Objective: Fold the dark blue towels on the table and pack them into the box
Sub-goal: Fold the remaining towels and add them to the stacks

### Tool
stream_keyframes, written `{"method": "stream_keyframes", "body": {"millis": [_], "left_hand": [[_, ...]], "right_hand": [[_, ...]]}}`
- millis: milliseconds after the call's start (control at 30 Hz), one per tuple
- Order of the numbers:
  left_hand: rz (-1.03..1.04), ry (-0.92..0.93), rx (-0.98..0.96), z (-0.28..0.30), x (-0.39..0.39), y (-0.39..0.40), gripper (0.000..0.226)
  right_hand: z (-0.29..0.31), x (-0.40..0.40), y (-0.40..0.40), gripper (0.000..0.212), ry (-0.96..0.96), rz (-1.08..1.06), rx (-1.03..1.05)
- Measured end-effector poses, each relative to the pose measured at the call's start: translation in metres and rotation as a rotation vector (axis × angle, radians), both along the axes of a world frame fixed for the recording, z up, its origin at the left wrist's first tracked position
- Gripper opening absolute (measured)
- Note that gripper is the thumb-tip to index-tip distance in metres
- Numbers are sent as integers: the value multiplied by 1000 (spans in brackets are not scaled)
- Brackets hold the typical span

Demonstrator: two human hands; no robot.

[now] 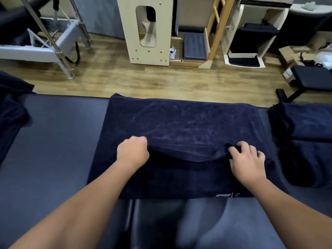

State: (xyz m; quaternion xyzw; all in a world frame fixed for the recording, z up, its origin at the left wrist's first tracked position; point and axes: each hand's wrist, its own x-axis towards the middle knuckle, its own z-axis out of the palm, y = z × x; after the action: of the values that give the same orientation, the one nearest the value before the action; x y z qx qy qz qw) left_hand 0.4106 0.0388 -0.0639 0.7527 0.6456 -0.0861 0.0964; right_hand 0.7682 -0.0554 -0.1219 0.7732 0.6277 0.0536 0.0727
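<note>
The towel (183,126) lay spread across the middle of the table (59,141), already doubled, its far edge at the table's far side and its near edge toward the person; a small pale label showed at the near hem. The left hand (133,151) was fisted on the free edge of the upper layer at the left; the right hand (247,160) pinched the same edge at the right, fingers curled into the cloth; between them the edge sagged in a shallow arc, raised slightly off the lower layer. The fabric appeared to be thick terry: soft, limp, light for its bulk, not slippery, not fragile; it would be expected to drape and crease wherever unsupported, so hold was best taken at both ends of an edge or at the corners, the hands kept level and well apart so the fold line ran straight; a single central grip would likely let the ends droop and skew the fold. A stack (305,141) of folded dark blue towels sat at the table's right end, just beside the spread towel; a loose heap (10,112) of dark cloth, probably unfolded towels, lay at the left end. No packing box could be identified with certainty; a cardboard carton (287,56) stood on the floor at far right, contents not discernible; whether it was the intended container could not be told.
</note>
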Motion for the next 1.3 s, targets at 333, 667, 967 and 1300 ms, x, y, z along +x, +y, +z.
{"method": "stream_keyframes", "body": {"millis": [333, 667, 967, 1300], "left_hand": [[-281, 195, -125, -1, -1, 18, 31], [107, 11, -98, 10, 3, 94, 18], [85, -15, 56, 17, 33, 200, 29], [-444, 145, 106, -48, 75, 113, 39]], "right_hand": [[13, 19, 45, 34, 74, -33, -26], [23, 47, 92, 18, 388, -53, -131], [72, 101, 199, 18, 477, -158, -120], [14, 4, 154, 60, 281, -8, -340]]}}
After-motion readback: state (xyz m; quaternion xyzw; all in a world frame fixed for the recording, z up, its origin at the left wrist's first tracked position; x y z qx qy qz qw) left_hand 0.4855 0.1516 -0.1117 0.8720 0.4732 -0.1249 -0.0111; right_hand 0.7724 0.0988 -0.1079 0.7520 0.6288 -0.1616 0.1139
